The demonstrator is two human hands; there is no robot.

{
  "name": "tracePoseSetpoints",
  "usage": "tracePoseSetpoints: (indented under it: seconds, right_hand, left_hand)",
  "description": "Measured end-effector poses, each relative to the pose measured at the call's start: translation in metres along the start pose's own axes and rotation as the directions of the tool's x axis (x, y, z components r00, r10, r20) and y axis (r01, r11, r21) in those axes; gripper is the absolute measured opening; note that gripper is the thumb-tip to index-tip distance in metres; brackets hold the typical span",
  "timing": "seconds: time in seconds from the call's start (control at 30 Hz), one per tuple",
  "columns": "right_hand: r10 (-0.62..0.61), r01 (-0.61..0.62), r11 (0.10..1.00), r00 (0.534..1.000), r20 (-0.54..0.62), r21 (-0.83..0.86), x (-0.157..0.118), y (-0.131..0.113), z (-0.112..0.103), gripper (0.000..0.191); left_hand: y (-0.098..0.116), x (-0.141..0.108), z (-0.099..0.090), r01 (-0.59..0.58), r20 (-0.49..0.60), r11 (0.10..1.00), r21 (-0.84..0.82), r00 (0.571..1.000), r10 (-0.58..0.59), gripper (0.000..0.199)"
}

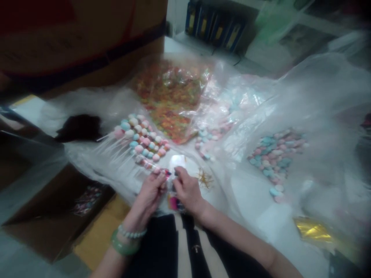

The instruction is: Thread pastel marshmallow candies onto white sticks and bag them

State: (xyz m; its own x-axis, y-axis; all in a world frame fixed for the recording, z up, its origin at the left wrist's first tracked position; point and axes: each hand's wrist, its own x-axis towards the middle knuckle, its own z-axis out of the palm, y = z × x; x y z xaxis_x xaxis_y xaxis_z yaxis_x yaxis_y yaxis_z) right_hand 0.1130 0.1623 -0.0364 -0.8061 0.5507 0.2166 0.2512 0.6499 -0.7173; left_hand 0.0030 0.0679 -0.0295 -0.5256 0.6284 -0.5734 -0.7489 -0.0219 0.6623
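Observation:
My left hand point(152, 189) is closed around one end of a candy skewer point(146, 164) in a clear wrapper, which points up and to the left. Close beside it, my right hand point(187, 189) has its fingers bent together near the wrapper's end; what they pinch is too blurred to make out. A small shiny pink and dark piece point(167, 173) shows at my left fingertips. Just beyond the hands lie several skewers of pastel marshmallows point(142, 137), white sticks toward the left. Gold twist ties point(205, 178) are scattered right of my right hand. Below the hands is a colourful item point(174, 202), partly hidden.
A bag of orange and green candies point(174, 100) lies at the back. Pastel marshmallows point(278, 154) sit in a clear plastic bag at right, near gold foil point(313, 229). An open carton point(43, 220) with wrapped pieces stands lower left; a large carton point(81, 42) rises behind.

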Motion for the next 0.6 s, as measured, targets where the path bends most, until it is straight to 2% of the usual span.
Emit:
tracePoseSetpoints:
  seconds: [0.1,0.2,0.27,0.37,0.47,0.53,0.6]
  right_hand:
    - [-0.107,0.111,0.992,0.992,0.072,-0.063,0.003,-0.001,-0.003,0.031]
    - [-0.187,0.205,0.974,0.969,0.161,-0.102,0.005,-0.003,-0.006,0.028]
    - [-0.233,0.248,0.967,0.955,0.182,-0.064,0.003,-0.004,-0.006,0.026]
    - [-0.294,0.305,0.952,0.936,0.195,-0.029,-0.001,-0.01,-0.004,0.024]
    - [-0.295,0.322,0.927,0.943,0.155,-0.193,-0.004,-0.023,0.0,0.02]
    - [-0.293,0.318,0.884,0.948,0.125,-0.342,-0.002,-0.033,0.002,0.019]
    - [-0.279,0.294,0.849,0.955,0.099,-0.439,0.003,-0.038,0.005,0.018]
  left_hand:
    - [-0.002,-0.004,0.0,0.079,0.067,0.997,-0.024,0.995,-0.078,0.026]
    - [0.004,-0.007,-0.003,0.089,0.079,0.993,-0.079,0.993,-0.083,0.037]
    - [0.006,-0.006,-0.006,0.067,0.03,0.993,-0.096,0.997,-0.064,0.036]
    - [0.004,-0.002,-0.007,0.003,-0.103,0.997,-0.073,0.995,-0.01,0.033]
    - [-0.004,0.002,0.0,-0.074,-0.246,0.995,-0.068,0.968,0.055,0.033]
    - [-0.007,0.003,0.008,-0.07,-0.243,0.991,-0.117,0.969,0.039,0.032]
    - [-0.008,0.001,0.017,-0.024,-0.175,0.983,-0.183,0.985,-0.009,0.031]
